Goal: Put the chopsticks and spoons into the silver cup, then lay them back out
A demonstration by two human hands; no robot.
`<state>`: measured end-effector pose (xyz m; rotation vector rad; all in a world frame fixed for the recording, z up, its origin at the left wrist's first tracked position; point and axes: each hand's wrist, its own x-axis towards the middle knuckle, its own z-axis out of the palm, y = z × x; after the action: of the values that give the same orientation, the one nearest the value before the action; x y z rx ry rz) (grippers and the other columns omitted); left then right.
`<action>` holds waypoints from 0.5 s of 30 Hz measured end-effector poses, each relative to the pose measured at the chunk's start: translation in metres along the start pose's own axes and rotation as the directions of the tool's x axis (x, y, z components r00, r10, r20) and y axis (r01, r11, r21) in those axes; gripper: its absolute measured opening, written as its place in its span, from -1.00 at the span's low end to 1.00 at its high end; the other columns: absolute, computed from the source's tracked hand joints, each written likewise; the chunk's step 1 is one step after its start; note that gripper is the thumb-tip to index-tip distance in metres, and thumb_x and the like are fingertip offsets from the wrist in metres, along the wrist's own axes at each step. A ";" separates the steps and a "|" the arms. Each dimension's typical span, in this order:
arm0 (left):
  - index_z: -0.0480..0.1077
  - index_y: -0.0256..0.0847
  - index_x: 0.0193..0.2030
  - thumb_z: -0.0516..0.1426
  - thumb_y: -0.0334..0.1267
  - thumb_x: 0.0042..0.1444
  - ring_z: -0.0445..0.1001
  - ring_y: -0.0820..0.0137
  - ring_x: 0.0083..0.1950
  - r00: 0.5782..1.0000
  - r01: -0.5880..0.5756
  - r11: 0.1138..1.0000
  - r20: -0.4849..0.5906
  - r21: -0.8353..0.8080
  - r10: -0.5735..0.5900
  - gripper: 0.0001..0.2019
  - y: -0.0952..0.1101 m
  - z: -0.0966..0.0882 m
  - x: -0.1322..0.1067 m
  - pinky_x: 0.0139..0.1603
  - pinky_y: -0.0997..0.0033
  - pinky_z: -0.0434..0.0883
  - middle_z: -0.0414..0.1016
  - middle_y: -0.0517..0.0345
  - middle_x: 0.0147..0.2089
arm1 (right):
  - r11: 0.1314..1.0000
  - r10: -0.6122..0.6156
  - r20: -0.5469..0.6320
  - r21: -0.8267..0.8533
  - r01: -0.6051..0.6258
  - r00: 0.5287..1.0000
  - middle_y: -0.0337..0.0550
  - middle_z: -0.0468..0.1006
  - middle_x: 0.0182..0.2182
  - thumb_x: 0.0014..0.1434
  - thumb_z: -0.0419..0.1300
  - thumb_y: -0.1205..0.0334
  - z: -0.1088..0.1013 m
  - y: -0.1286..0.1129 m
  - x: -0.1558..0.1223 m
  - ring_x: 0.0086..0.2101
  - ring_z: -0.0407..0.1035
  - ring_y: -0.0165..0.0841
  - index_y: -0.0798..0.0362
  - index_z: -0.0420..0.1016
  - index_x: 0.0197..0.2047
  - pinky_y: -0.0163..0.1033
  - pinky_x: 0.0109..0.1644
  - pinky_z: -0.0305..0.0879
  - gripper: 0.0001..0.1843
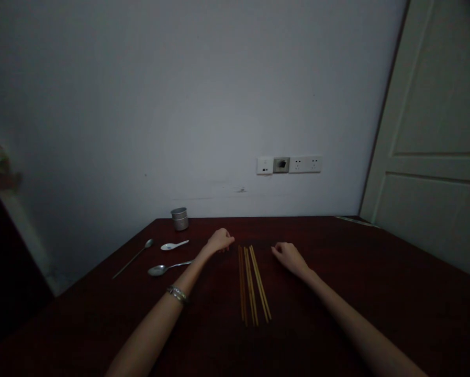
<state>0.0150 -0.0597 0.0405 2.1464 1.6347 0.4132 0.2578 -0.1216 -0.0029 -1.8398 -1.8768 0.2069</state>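
Several wooden chopsticks (254, 285) lie on the dark red table (321, 335) between my two hands, grouped in pairs, the left ones redder than the others. Just left of their far ends is my left hand (220, 240), its fingers loosely curled, with nothing seen in them. My right hand (289, 255) rests to the right of the chopsticks, curled and apart from them. Beside my left forearm lies a metal spoon (158, 270), its handle end hidden behind that arm. A white soup spoon (169, 246) sits farther back, and a long-handled stirring spoon (135, 257) lies at the far left.
A metal cup (180, 219) stands near the table's back left corner. Behind the table rises a white wall with sockets (298, 164). On the right is a pale door (435, 209). A thin strip (356, 221) lies at the back right edge.
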 end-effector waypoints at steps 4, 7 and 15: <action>0.37 -0.34 -0.39 -0.05 -0.29 -0.07 0.25 0.57 -0.69 0.998 0.004 0.996 -0.067 -0.089 -0.010 -0.77 -0.017 -0.018 -0.011 -0.72 0.63 0.18 0.42 0.11 -0.53 | 0.992 -0.098 -0.015 -0.085 0.096 0.995 -0.05 0.51 -0.47 0.16 -0.10 0.15 0.005 0.012 -0.007 -0.41 0.41 -0.35 0.14 0.43 -0.41 -0.38 -0.37 0.12 -0.64; 0.38 -0.34 -0.38 -0.01 -0.30 -0.11 0.29 0.55 -0.62 0.997 0.015 0.998 -0.073 -0.065 -0.020 -0.79 -0.038 -0.039 -0.024 -0.70 0.65 0.17 0.42 0.11 -0.50 | 0.979 -0.162 -0.037 -0.131 0.156 0.986 -0.05 0.50 -0.48 0.17 -0.13 0.15 0.008 0.016 -0.013 -0.41 0.41 -0.34 0.13 0.41 -0.41 -0.37 -0.37 0.10 -0.64; 0.45 -0.27 -0.47 0.10 -0.33 -0.24 0.34 0.51 -0.48 0.997 0.042 0.974 0.053 0.223 -0.055 -0.85 -0.106 -0.089 -0.057 -0.54 0.64 0.20 0.44 0.19 -0.48 | 0.982 -0.183 0.005 -0.047 0.184 0.983 -0.08 0.50 -0.50 0.14 -0.13 0.11 0.010 0.020 -0.014 -0.45 0.40 -0.32 0.09 0.39 -0.43 -0.33 -0.40 0.11 -0.65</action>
<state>-0.1316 -0.0780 0.0668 2.2482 1.7685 0.1561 0.2706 -0.1309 -0.0237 -1.6834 -2.0540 0.1003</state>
